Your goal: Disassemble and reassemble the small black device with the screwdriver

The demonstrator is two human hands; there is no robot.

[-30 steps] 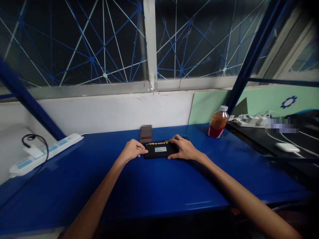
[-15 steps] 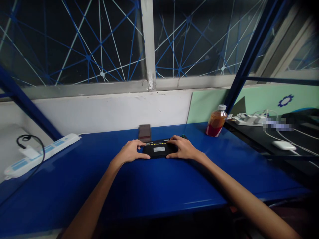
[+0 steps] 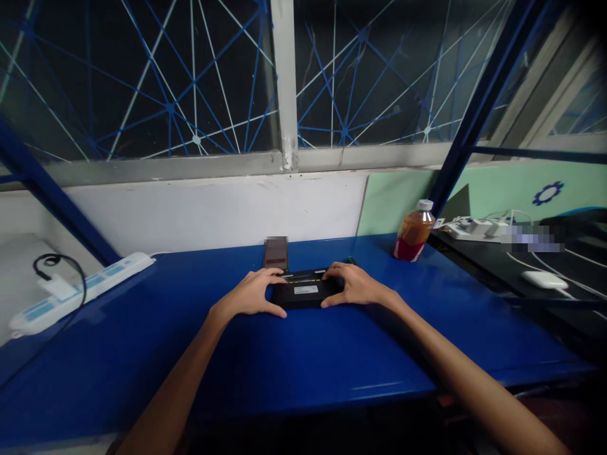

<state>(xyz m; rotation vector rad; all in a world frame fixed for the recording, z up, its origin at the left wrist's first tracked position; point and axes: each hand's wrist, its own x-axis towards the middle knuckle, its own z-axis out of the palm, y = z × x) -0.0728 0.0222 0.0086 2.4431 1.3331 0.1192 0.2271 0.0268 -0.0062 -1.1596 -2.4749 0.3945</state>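
Observation:
A flat black box-shaped device [image 3: 306,299] lies on the blue table, with a white label and a row of yellow marks across its top. I cannot tell its exact kind. My left hand [image 3: 251,292] is around its left end, the fingers at the far edge and the thumb by the near left corner. At the other end my right hand [image 3: 353,284] curls its fingers over the far edge, its thumb against the near right corner. Just behind the device stands a dark phone-like slab [image 3: 275,254], partly blurred out.
On the left lies a white power strip [image 3: 102,284] with a black cable plugged in. A bottle of orange-brown drink [image 3: 413,232] stands at the back right. A black surface [image 3: 484,253] at the right carries chargers and white cables. Blue posts rise at both sides.
The device and both hands sit slightly lower in the picture, nearer to me. My left thumb has moved slightly down, by the device's near edge.

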